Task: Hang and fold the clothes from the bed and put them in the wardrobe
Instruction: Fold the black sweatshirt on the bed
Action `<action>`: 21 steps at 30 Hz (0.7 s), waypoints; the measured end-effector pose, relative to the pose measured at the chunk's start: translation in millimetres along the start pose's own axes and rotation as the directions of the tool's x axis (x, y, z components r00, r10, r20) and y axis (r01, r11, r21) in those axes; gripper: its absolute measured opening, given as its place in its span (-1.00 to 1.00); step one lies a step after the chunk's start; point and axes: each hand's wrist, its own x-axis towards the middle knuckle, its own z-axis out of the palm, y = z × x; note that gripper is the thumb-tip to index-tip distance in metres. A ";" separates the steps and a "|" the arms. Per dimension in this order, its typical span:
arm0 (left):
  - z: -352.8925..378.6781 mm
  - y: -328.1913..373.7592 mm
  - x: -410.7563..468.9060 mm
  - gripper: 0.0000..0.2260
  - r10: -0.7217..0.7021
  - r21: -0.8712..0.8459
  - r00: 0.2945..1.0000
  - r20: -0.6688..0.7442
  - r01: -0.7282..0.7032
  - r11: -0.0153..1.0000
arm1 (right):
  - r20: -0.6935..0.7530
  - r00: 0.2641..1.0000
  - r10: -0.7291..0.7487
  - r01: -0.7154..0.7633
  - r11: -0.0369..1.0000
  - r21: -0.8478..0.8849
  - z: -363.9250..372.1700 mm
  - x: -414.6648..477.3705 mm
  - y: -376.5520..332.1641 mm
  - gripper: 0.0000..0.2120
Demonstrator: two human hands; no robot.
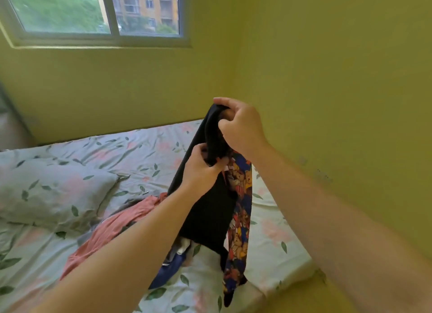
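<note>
Held the black cloth (pixel 210 214) up above the bed (pixel 152 144). Gripped its top edge tight with the right hand (pixel 243 128), pinched it just below with the left hand (pixel 203 170). Probably needed both corners found and a good shake flat, clear of the pink cloth (pixel 112 226) down below the left hand.

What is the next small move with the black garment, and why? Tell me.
Probably draw the hands apart: the right hand and left hand both grip the black garment close together, so it hangs bunched above the bed.
</note>
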 end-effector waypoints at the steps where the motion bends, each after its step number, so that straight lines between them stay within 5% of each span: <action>1: 0.1 7.2 5.6 -0.76 0.018 0.035 0.999 -0.037 -0.016 0.999 | -0.030 0.999 -0.040 0.038 0.998 -0.044 -8.5 0.5 -2.0 -0.51; 5: -6.4 36.3 22.7 -0.83 0.109 0.145 0.993 -0.049 -0.100 0.984 | -0.211 0.970 -0.119 0.070 0.972 -0.225 -49.3 4.9 3.0 -0.70; 10: -10.1 75.7 38.3 -0.75 0.153 0.056 0.987 -0.058 -0.150 0.987 | -0.292 0.947 -0.136 0.033 0.943 -0.332 -96.9 7.5 27.0 -0.84; 17: 1.9 90.5 37.1 -0.89 0.230 0.087 0.972 -0.051 -0.225 0.971 | -0.277 0.940 -0.201 0.070 0.905 -0.419 -116.4 -1.1 47.0 -0.72; 21: 15.5 79.2 21.9 -0.86 0.223 0.212 0.972 0.072 -0.233 0.949 | -0.320 0.930 -0.182 0.034 0.908 -0.418 -121.5 -5.6 52.5 -0.70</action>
